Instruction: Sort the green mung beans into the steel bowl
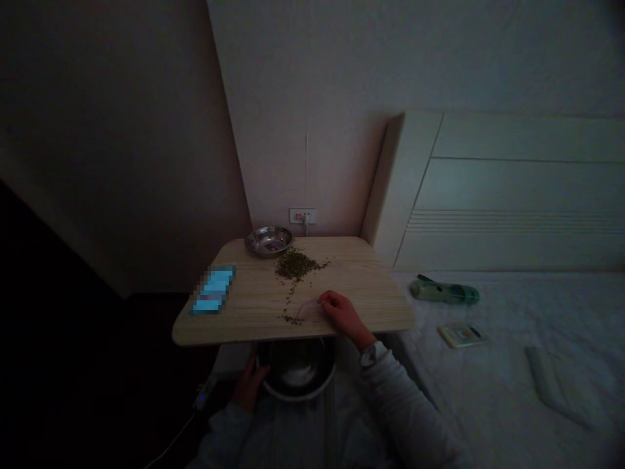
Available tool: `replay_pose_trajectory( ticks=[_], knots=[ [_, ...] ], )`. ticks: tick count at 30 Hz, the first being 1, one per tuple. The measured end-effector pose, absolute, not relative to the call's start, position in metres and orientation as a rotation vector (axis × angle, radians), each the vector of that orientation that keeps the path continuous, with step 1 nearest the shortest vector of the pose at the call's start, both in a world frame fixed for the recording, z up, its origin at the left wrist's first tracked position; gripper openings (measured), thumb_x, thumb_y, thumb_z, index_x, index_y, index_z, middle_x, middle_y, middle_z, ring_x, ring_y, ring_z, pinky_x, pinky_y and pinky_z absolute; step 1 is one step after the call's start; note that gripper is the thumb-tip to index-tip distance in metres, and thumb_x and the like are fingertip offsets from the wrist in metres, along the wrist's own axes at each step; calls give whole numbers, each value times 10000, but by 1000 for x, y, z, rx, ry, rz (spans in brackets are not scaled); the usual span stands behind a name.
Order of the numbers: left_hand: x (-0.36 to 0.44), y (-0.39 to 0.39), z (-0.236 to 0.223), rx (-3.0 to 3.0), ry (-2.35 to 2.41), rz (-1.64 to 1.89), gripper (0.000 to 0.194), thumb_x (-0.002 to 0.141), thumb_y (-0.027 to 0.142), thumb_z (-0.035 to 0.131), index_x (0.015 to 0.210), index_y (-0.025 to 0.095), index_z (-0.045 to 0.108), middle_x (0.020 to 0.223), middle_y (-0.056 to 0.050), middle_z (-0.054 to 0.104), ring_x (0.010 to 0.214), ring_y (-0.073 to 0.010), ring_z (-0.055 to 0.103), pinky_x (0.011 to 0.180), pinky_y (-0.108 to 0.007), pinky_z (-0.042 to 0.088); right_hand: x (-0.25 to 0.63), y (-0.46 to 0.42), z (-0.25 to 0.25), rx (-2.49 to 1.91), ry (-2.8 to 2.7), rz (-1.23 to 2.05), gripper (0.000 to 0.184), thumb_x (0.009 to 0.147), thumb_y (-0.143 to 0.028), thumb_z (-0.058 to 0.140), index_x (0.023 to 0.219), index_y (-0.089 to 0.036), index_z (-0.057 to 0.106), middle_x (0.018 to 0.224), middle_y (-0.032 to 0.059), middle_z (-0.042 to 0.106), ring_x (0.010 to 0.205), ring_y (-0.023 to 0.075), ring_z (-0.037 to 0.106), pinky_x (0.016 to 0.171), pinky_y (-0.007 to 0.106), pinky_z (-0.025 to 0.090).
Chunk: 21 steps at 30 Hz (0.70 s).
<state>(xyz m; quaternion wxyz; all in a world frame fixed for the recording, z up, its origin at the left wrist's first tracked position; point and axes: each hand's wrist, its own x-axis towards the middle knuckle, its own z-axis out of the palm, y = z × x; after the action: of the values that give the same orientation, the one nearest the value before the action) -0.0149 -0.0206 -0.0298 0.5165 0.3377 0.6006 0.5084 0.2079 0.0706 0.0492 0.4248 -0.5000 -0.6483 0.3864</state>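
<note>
My right hand (338,314), a watch on its wrist, is closed on a pale, see-through curved piece (308,307) whose exact kind I cannot make out. The piece's far end is beside a few small green beans (291,320) near the table's front edge. Farther back lies a larger pile of the same beans (295,265), with a thin trail between the two. Below the front edge, my left hand (251,381) grips the left rim of a large metal bowl (299,389). The dim light hides what the bowl holds.
On the small wooden table (356,273) are a shallow steel bowl (269,241) at the back left and a lit, blurred phone (213,290) at the left. A bed (493,384) at the right bears a green case (444,291) and a small pale box (461,335).
</note>
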Motion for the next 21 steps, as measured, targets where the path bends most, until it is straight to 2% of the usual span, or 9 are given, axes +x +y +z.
replay_pose_trajectory(
  ticks=[4,7,13,16,21],
  knots=[
    [-17,-18,-34,820,1451,1199,539,546,365,593,1032,132,598,1058,-118,635,1140,-304,454,970,-397,331,208,71,49,-1248,-1633,948,157,631,-202,417,706,-172,551,562,-31,450,585,117,416,573,223,327],
    [-18,-19,-34,874,1449,1208,490,536,346,608,990,164,617,1061,-92,640,1172,-297,421,992,-386,307,208,70,48,-1225,-1649,946,161,640,-204,425,721,-168,559,590,-23,477,611,121,429,592,225,340],
    [-12,-22,-32,833,1426,1201,380,606,335,546,949,198,635,1013,-70,659,1080,-262,517,931,-342,387,208,69,50,-1250,-1651,948,177,651,-188,426,755,-168,567,543,-41,434,556,108,407,547,217,318],
    [-16,-21,-32,823,1439,1186,380,583,305,581,949,215,635,1020,-59,657,1124,-261,480,953,-345,366,208,69,52,-1263,-1645,963,154,647,-189,439,739,-170,561,529,-49,409,536,101,388,532,215,303],
    [-24,-18,-32,826,1473,1136,437,541,296,633,959,168,633,1027,-102,652,1163,-303,434,989,-396,318,207,69,50,-1246,-1642,978,140,646,-191,434,712,-174,557,533,-44,417,550,102,387,530,210,295]
  ],
)
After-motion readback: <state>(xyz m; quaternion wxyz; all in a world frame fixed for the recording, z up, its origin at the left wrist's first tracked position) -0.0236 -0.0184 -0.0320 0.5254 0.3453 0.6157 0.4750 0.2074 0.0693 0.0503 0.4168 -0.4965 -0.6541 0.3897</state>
